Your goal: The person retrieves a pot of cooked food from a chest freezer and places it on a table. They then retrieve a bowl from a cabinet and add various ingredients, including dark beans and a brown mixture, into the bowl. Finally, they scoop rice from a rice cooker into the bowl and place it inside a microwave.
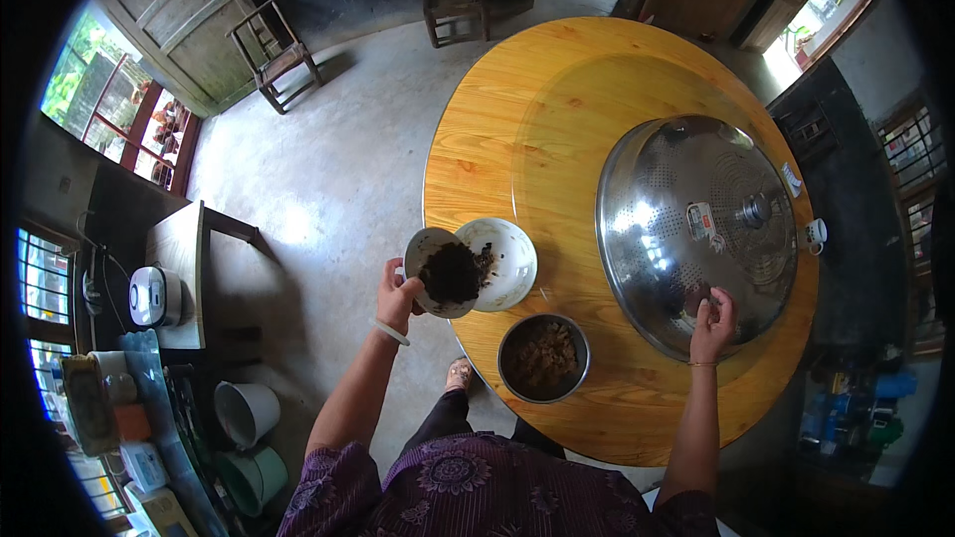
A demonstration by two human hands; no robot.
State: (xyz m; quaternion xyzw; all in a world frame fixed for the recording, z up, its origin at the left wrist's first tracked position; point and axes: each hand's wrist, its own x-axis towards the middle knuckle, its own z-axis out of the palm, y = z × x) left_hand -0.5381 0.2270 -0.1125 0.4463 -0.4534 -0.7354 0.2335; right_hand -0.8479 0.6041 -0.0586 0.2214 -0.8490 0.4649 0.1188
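My left hand (398, 294) grips the rim of a small bowl (416, 246) full of dark, crumbly food (451, 274). That bowl is tilted over the left side of a larger white bowl (515, 268) on the table, and dark bits show inside the white bowl's near side. Over the lower edge of a large perforated stainless-steel dome cover (671, 186) is my right hand (712, 324), fingers curled and thumb apart, with nothing visible in it. Whether it touches the cover is unclear. A metal bowl of brown food (548, 358) stands nearer my body.
The round wooden table (477, 134) carries a glass turntable (567, 112). A white mug (816, 235) stands beyond the cover. Wooden chairs (276, 60) are by the wall. At left are a side table with a rice cooker (155, 297) and buckets (248, 412) on the floor.
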